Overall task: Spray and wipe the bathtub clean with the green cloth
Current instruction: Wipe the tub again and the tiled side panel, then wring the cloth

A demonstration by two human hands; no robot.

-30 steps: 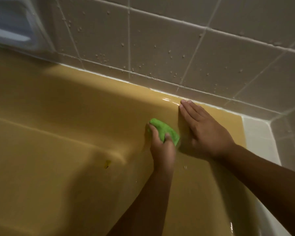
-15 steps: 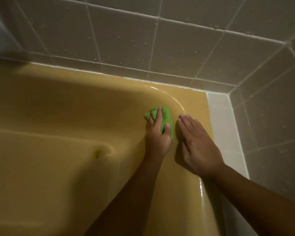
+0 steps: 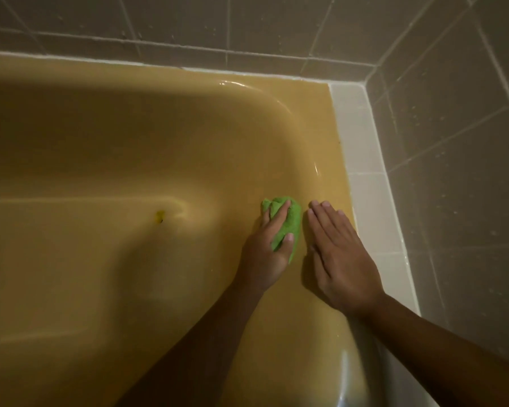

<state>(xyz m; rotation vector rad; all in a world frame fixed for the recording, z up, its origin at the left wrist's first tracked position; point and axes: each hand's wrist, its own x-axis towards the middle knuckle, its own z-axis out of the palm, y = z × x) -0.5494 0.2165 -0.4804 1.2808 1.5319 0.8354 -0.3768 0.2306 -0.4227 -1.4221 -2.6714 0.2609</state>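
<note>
Yellow bathtub (image 3: 130, 142), grey tiled wall (image 3: 276, 24); hands on rim.

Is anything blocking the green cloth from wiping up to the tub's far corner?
Nothing visible. The left hand grips the green cloth against the bathtub wall, and the wall ahead, up to the far corner, is bare. The right hand lies flat beside the cloth, to its right, not ahead.
</note>
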